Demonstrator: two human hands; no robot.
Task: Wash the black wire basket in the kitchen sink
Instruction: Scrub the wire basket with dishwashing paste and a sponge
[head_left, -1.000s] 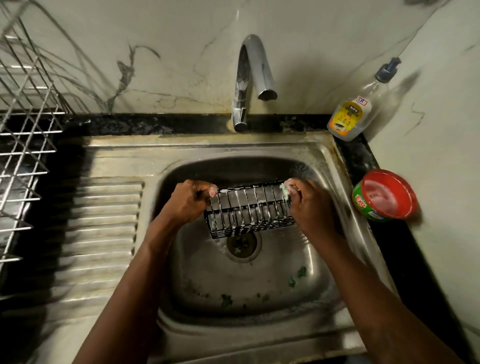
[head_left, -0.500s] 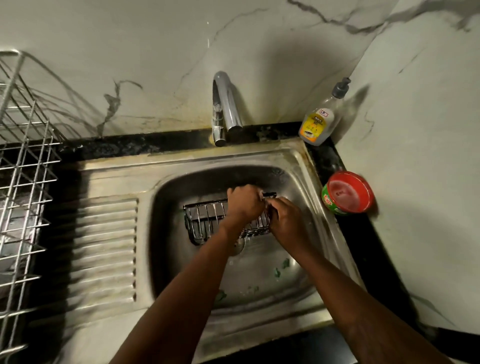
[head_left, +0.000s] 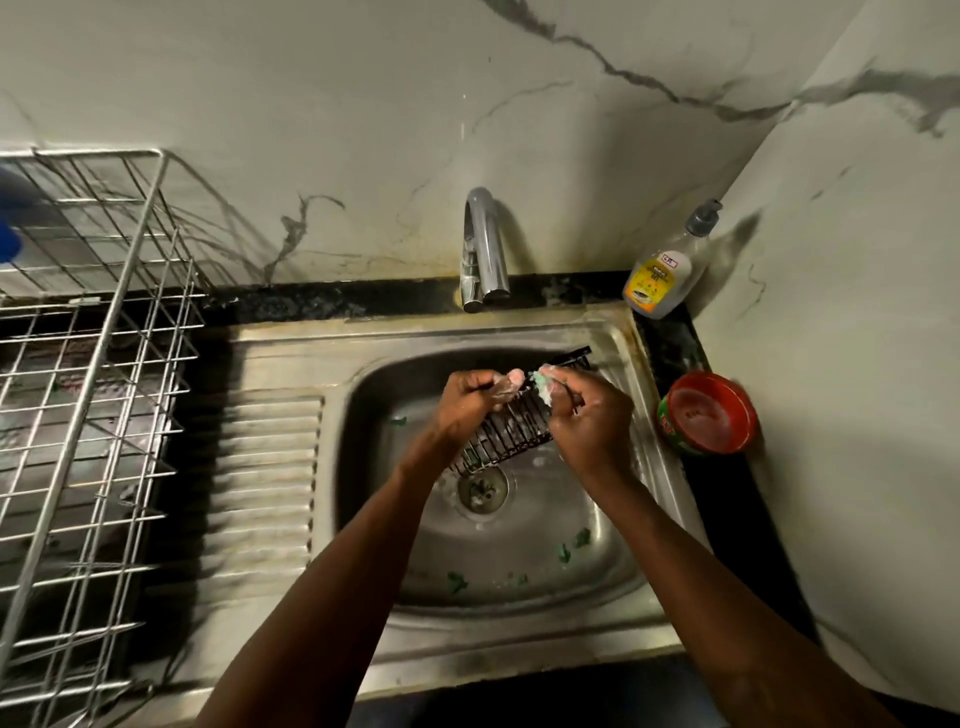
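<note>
scrubbing is the step in hand, judging by the suds. nearest the camera, both forearms reach in over the front rim of the sink (head_left: 519, 642), whose basin holds green scraps scattered near the drain (head_left: 482, 488). above the drain the black wire basket (head_left: 511, 431) is held tilted, its low end close over the drain and its high end rising toward the sink's back right corner. the left hand (head_left: 467, 402) is closed around the basket's upper left edge; the right hand (head_left: 587, 415) is curled around a soapy green scrubber (head_left: 543, 384) pressed against the wires. to do this well, the left grip should stay firm while the scrubber runs along each wire, and the basket should be turned so every side gets worked. further back on the bench stand a red-lidded tub (head_left: 709, 413) and a soap bottle (head_left: 665, 275), with the tap (head_left: 483, 249) behind; no water seems to be running. a wire drying rack (head_left: 88, 364) sits off left.
</note>
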